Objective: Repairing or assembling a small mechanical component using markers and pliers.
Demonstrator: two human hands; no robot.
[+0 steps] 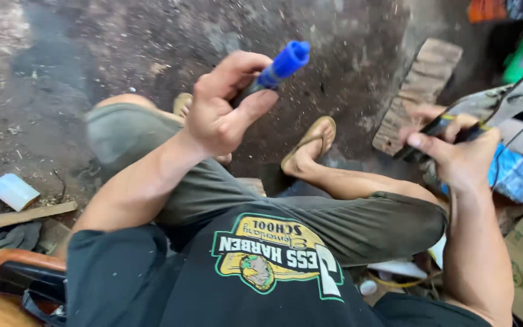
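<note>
Hands up over the lap, person seated low above a dirt floor. Left hand is wrapped around a dark tool with a blue plastic end, thumb and fingers closed on the dark shaft, blue tip pointing up and away, raised above the knee. Right hand is closed on a thin dark-handled tool, held out to the side, near a wooden block and a heap of crumpled wrappers. Blue-ended piece looks light and rigid, smooth plastic, likely a bit slick; the best hold seems to be low on the dark shaft, where the fingers already sit. Thin tool looks stiff and narrow, suited to a pinch. Feet in tan sandals rest on the floor below. White block lies far left.
</note>
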